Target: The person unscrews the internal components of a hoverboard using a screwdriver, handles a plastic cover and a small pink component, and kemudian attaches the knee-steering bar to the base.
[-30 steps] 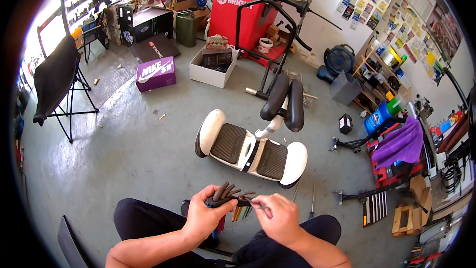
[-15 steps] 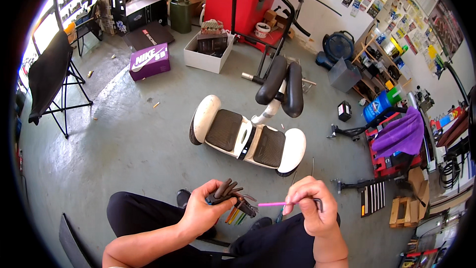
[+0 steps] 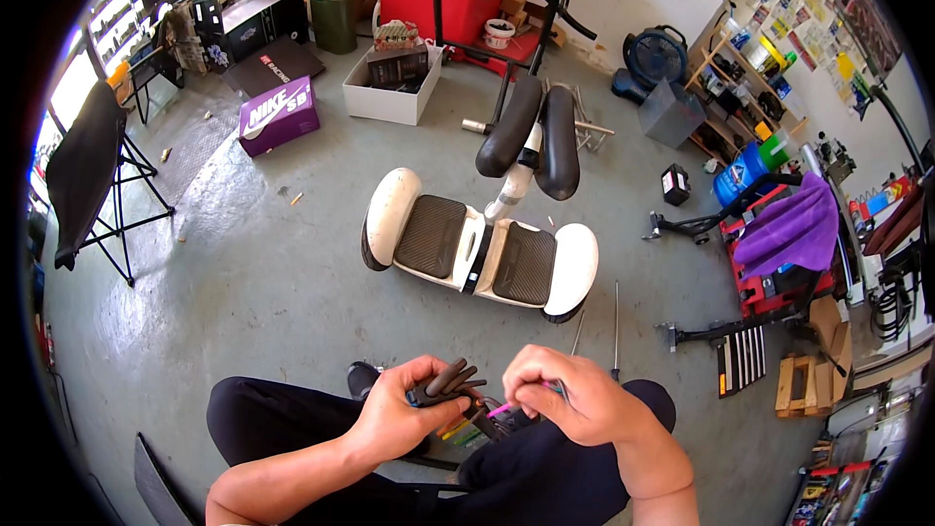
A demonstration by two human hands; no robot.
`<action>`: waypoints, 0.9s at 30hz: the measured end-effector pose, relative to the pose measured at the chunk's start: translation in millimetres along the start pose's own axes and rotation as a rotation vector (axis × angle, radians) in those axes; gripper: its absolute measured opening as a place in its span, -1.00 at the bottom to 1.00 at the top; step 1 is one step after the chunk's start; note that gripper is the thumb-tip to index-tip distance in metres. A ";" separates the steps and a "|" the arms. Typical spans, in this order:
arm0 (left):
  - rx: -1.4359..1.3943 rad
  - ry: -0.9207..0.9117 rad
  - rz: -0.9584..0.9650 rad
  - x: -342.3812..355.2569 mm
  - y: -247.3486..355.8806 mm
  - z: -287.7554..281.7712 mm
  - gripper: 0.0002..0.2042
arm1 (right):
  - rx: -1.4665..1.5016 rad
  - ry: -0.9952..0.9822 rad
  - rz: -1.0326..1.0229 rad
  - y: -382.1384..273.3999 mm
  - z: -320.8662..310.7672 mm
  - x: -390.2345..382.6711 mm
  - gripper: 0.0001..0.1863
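Note:
My left hand point(image 3: 394, 411) is closed round a set of hex keys point(image 3: 448, 385) in a dark holder. Several thick dark keys stick up from it, and thinner coloured ones show below my fingers. Between the fingers of my right hand point(image 3: 565, 394) is a pink hex key point(image 3: 499, 410). Its tip is close to the set; whether it touches the holder I cannot tell. Beyond my hands, a white self-balancing scooter point(image 3: 472, 248) stands on the floor with black foot mats and a black padded knee bar point(image 3: 531, 136).
Long screwdrivers point(image 3: 616, 331) lie on the floor by my right knee. At the left stands a black folding chair point(image 3: 88, 170). A purple shoebox point(image 3: 280, 117) and a white box point(image 3: 390, 102) lie farther off. A purple cloth point(image 3: 791, 226) drapes a red stand at the right.
My right hand has moved left with the pink hex key, bringing it up to the set in my left hand. The whole view has shifted slightly.

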State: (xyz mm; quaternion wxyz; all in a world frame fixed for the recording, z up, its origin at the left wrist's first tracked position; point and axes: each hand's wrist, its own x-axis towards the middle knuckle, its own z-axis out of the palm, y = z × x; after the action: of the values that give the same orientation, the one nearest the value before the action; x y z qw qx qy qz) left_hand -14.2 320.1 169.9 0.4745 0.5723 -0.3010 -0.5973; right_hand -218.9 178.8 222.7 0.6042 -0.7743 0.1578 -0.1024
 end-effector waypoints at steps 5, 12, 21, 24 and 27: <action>-0.033 0.037 -0.115 2.5 -12.5 -2.2 -0.82 | 0.190 -0.057 0.071 15.8 2.6 10.6 -0.80; -0.054 0.104 -0.028 5.9 -23.0 -2.4 -0.81 | -0.020 -0.101 -0.004 25.2 15.8 13.3 -0.75; 0.058 0.253 0.078 5.0 -8.8 -2.3 -0.84 | -0.037 0.433 -0.112 12.5 24.0 4.9 -0.83; 0.061 0.294 0.029 9.3 -10.1 -5.3 -0.85 | 0.024 0.387 -0.043 12.6 23.7 7.4 -0.85; -0.008 0.296 0.004 9.8 -10.0 -9.8 -0.85 | -0.090 0.307 -0.017 15.4 20.9 11.5 -0.86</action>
State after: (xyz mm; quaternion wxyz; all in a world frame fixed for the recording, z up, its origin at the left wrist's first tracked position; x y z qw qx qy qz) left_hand -5.9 316.6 155.4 0.5172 0.6516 -0.2265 -0.5065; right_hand -202.7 190.1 202.2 0.5367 -0.7772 0.2459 -0.2175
